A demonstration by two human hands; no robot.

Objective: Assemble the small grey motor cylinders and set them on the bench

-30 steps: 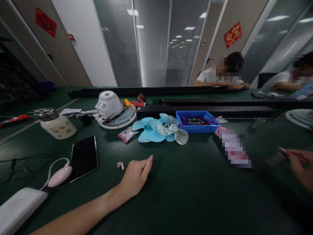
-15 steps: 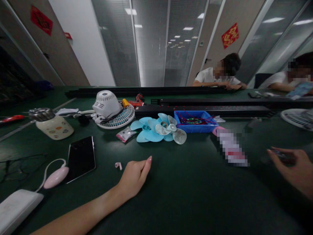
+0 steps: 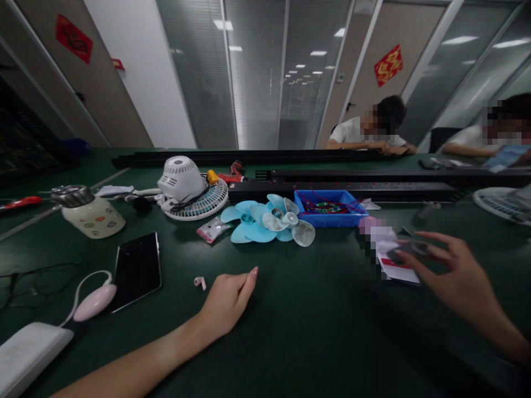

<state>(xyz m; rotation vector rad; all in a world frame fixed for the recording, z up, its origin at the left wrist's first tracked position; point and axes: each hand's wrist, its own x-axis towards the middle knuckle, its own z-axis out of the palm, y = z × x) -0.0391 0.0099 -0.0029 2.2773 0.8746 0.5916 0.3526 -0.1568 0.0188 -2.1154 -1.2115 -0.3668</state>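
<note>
My left hand (image 3: pixel 230 301) rests on the green table with its fingers curled in, and nothing shows in it. An earbud (image 3: pixel 200 283) lies just left of its knuckles. At the right, my right hand (image 3: pixel 452 271) is raised, gripping a small dark grey object (image 3: pixel 417 250) between thumb and fingers; motion blur hides its kind. Behind that object is a white and red paper card (image 3: pixel 400 268), partly pixelated. Light blue fan blades (image 3: pixel 259 224), with greyish clear ones (image 3: pixel 304 233) on top, lie beyond my left hand. A blue bin (image 3: pixel 332 215) holds wires and circuit boards.
A phone (image 3: pixel 136 271), a pink oval device (image 3: pixel 95 303) on a cable and a bottle (image 3: pixel 93 215) stand left. Behind are a fan head with grille (image 3: pixel 180 179), a red drill (image 3: pixel 236 172) and long black rails (image 3: pixel 357 190). Two people sit across the table.
My right hand has moved left and slightly up from the right edge, carrying the dark grey object over by the paper card. My left hand has stayed put.
</note>
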